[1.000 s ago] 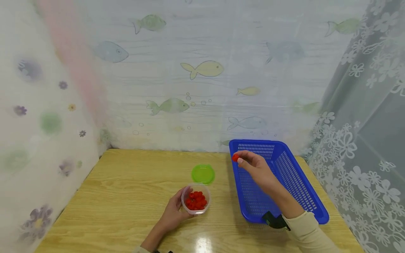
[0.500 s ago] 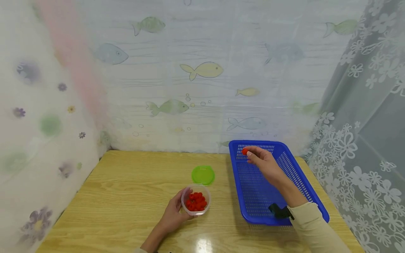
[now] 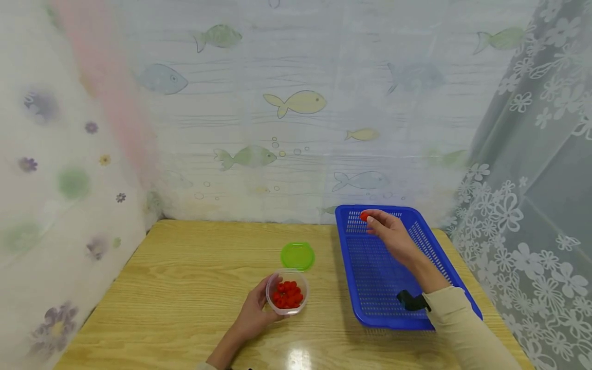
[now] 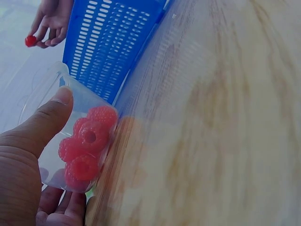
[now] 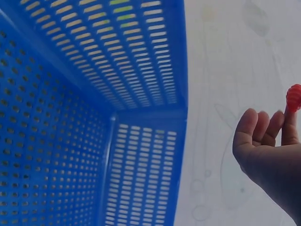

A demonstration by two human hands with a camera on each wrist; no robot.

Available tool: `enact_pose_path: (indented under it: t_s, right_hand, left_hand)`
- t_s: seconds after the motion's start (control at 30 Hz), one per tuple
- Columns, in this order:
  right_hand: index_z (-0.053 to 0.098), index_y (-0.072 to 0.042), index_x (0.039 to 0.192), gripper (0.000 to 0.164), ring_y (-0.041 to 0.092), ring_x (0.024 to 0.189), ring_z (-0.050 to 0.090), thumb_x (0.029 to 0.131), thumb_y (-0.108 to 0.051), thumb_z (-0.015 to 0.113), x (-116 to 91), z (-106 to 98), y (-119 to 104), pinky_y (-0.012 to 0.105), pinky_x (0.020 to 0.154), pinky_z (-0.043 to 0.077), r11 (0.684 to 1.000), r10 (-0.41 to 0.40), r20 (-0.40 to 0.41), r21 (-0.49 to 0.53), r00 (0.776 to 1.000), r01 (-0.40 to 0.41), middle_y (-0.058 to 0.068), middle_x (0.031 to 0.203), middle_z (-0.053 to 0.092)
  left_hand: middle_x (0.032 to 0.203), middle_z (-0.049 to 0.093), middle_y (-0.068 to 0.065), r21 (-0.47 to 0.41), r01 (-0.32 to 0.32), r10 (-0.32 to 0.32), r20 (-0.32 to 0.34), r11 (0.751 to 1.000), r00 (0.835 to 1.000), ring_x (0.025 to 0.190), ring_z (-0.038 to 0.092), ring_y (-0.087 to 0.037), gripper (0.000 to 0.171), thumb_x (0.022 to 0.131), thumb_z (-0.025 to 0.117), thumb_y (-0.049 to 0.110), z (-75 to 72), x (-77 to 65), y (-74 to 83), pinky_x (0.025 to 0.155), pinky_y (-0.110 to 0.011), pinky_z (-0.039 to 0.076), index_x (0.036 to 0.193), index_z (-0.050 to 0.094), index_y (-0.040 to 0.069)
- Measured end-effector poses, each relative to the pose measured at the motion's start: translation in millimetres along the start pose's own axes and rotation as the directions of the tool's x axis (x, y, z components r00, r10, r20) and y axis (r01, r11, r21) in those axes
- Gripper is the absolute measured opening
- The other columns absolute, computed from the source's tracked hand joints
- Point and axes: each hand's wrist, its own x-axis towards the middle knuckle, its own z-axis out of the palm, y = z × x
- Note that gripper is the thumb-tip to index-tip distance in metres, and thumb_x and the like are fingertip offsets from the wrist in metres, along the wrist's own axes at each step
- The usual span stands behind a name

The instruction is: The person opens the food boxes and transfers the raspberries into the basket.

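My left hand [image 3: 253, 311] grips a clear plastic tub [image 3: 301, 282] from its left side, thumb along the near wall in the left wrist view. Several red raspberries [image 4: 89, 136] lie in the tub's bottom. Over the far end of a blue slotted basket [image 3: 356, 288], my right hand [image 3: 393, 234] pinches a single raspberry [image 3: 364, 216] between thumb and index finger. That raspberry [image 5: 294, 98] sits at the fingertips in the right wrist view, above the basket's rim. The other fingers of this hand are bent.
A round green lid [image 3: 297, 256] lies flat just beyond the tub, left of the basket. All of this is on a wooden table [image 3: 194, 272]. Behind it hangs a curtain [image 3: 296, 133] printed with fish; a lace curtain [image 3: 522, 257] borders the right side.
My right hand has moved right and away from me with the raspberry, from the basket's left rim to over its far end. My left hand and the tub have stayed in place.
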Motion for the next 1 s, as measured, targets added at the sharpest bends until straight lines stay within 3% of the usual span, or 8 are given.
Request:
enact_pose_path:
  t_s: [0.17,0.33,0.57,0.77,1.0]
  right_hand:
    - [0.048,0.008,0.142,0.048,0.021,0.115,0.059,0.108,-0.026,0.05,3,-3,5,0.022,0.095,0.053,1.0,0.012,-0.019,-0.004,1.0,-0.012,0.028,0.141,0.05]
    - [0.048,0.009,0.142,0.048,0.016,0.109,0.062,0.108,-0.025,0.051,5,-6,8,0.027,0.096,0.055,1.0,0.011,-0.045,0.009,0.999,-0.01,0.025,0.137,0.053]
    - [0.047,0.009,0.143,0.048,0.015,0.108,0.06,0.108,-0.024,0.05,10,-9,15,0.023,0.094,0.055,1.0,0.028,-0.054,0.005,0.998,-0.028,0.027,0.138,0.052]
    - [0.046,0.009,0.144,0.048,0.012,0.106,0.059,0.109,-0.024,0.049,15,-10,24,0.028,0.096,0.055,0.998,0.062,-0.055,-0.03,0.997,-0.063,0.02,0.133,0.055]
    - [0.044,0.01,0.146,0.049,0.011,0.106,0.059,0.109,-0.023,0.047,20,-13,38,0.029,0.096,0.055,0.997,0.069,-0.051,-0.042,0.996,-0.071,0.032,0.141,0.048]
  left_hand:
    - [0.153,0.044,-0.027,-0.003,-0.025,0.025,0.005,1.0,1.0,0.147,0.034,-0.04,0.095,0.072,0.087,-0.003,0.0,-0.7,-2.1,0.112,-0.012,0.033,0.153,0.037,-0.004]
    - [0.153,0.046,-0.024,0.006,-0.005,0.005,-0.002,1.0,1.0,0.148,0.035,-0.036,0.095,0.072,0.088,-0.002,0.1,-0.3,-1.7,0.112,-0.012,0.032,0.153,0.038,-0.001]
    - [0.154,0.046,-0.022,0.011,0.003,-0.003,0.005,1.0,1.0,0.148,0.035,-0.033,0.095,0.074,0.088,0.0,-0.2,-0.2,0.8,0.113,-0.012,0.031,0.154,0.037,0.0]
    - [0.153,0.047,-0.022,0.016,0.002,-0.002,0.008,1.0,1.0,0.147,0.037,-0.033,0.095,0.074,0.088,0.001,-0.2,-0.3,1.6,0.112,-0.012,0.031,0.154,0.037,0.0]
    - [0.152,0.047,-0.023,0.014,0.004,-0.004,0.004,1.0,1.0,0.147,0.037,-0.033,0.096,0.074,0.088,0.001,0.8,-0.8,1.7,0.112,-0.012,0.032,0.154,0.036,-0.001]
